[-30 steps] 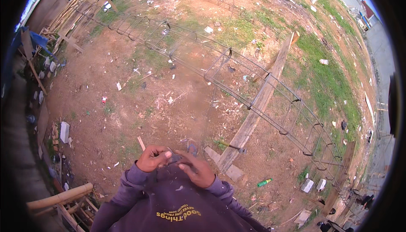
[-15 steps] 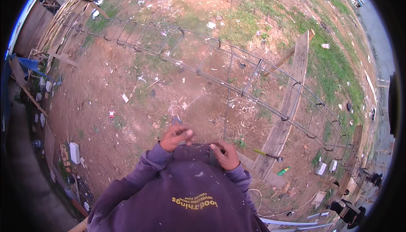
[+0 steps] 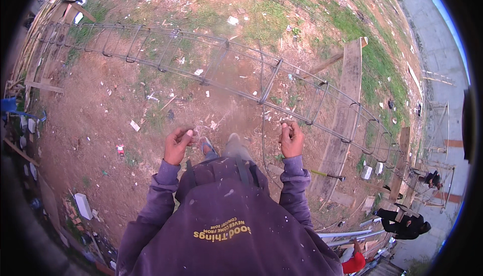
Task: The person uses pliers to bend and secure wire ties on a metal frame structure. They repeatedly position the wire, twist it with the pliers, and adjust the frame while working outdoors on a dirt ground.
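My left hand (image 3: 178, 145) is closed in a fist in front of my chest, thumb pressed on the forefinger, pinching what looks like a thin wire (image 3: 200, 129). My right hand (image 3: 291, 138) is also clenched, held apart from the left at the same height, and the wire's other end is too fine to make out. Both purple sleeves come up from the lower edge. My feet (image 3: 232, 145) stand on bare red earth between the hands. A long rebar cage (image 3: 271, 77) lies across the ground just beyond my hands.
A wooden plank (image 3: 349, 100) crosses under the cage at the right. Timber is stacked at the far left (image 3: 30, 59). Litter and a white block (image 3: 82, 205) dot the dirt. Other people (image 3: 405, 223) are at the lower right by scaffolding.
My hands, joined in front of me a second ago, have drawn apart to the sides. The view has shifted so the rebar cage now lies closer in front.
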`<state>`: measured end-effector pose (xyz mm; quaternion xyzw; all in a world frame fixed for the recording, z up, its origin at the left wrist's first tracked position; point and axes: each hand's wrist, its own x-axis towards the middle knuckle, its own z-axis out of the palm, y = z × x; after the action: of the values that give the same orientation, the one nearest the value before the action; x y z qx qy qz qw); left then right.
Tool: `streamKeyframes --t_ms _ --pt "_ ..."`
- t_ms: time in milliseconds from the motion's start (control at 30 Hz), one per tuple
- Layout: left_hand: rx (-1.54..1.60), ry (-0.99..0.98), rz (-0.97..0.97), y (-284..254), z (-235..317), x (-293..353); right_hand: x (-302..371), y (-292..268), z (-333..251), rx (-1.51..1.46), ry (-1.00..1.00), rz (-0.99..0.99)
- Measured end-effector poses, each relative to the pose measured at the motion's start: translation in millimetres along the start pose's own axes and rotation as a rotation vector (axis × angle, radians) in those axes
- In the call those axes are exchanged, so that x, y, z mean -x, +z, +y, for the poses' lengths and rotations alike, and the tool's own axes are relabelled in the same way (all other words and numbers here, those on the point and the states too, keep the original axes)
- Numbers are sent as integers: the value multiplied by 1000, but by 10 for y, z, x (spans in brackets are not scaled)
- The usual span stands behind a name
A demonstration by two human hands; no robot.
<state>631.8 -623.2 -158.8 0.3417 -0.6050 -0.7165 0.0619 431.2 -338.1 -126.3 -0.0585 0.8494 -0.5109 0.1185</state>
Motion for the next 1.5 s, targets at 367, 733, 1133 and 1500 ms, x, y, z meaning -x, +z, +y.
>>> streamKeyframes --t_ms 367,733,1133,1500 --pt "-225 114 17 77 167 -687 45 567 -63 -217 172 -223" --pt "-674 524 165 -320 716 -2136 -750 1014 -651 -212 71 -234" --pt "-639 172 -797 -145 438 -3090 -449 2315 -909 -328 261 277" --pt "-741 227 -710 -186 450 -2975 270 3220 -1286 -314 437 553"
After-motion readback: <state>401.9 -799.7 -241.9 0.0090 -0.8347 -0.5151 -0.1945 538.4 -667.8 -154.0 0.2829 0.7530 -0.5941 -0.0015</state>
